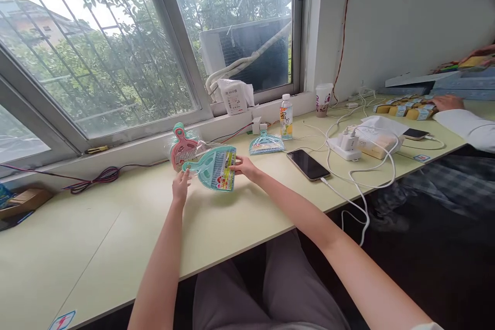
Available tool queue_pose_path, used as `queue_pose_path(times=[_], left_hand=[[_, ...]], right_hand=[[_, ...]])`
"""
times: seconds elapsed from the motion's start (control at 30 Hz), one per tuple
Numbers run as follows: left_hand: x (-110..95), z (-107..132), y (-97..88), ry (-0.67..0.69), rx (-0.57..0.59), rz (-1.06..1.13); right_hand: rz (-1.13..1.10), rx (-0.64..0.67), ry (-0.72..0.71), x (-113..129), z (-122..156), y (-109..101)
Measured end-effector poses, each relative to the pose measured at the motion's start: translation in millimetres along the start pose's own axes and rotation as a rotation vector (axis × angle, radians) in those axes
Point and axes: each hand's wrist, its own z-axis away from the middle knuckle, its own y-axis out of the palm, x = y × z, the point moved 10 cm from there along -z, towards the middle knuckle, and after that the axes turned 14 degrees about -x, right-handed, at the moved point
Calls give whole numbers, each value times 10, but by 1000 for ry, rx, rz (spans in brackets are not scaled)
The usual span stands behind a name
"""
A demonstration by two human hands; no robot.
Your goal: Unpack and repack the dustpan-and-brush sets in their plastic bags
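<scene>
Between my two hands is a turquoise mini dustpan-and-brush set (211, 169) with a printed label, tilted above the table. My left hand (181, 185) pinches the handle end, and my right hand (244, 169) grips the wide, labelled edge. Just behind it, a pink dustpan set (183, 148) with a green-tipped handle stands in clear plastic wrap by the window sill. Farther right, another turquoise dustpan set (266, 143) lies against the wall.
A phone (308, 164) on a white cable, a power strip (344, 147), a drink bottle (286, 117), a cup (323, 100) and a tissue pack (377, 136) occupy the right side. A co-worker's hand (448, 104) touches yellow packs (406, 108). A cardboard box (27, 198) sits far left.
</scene>
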Motion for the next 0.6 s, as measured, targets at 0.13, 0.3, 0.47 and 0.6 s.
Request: queue_pose_path(times=[0.13, 0.3, 0.47, 0.6], left_hand=[[-333, 48, -234, 228, -238, -108], [-301, 118, 107, 165, 66, -107], [-82, -54, -334, 37, -209, -1], [126, -175, -901, -26, -451, -174]], right_hand=[[113, 120, -15, 44, 78, 48], [192, 285, -37, 46, 247, 258], [137, 177, -26, 121, 164, 115], [8, -43, -43, 158, 30, -134]])
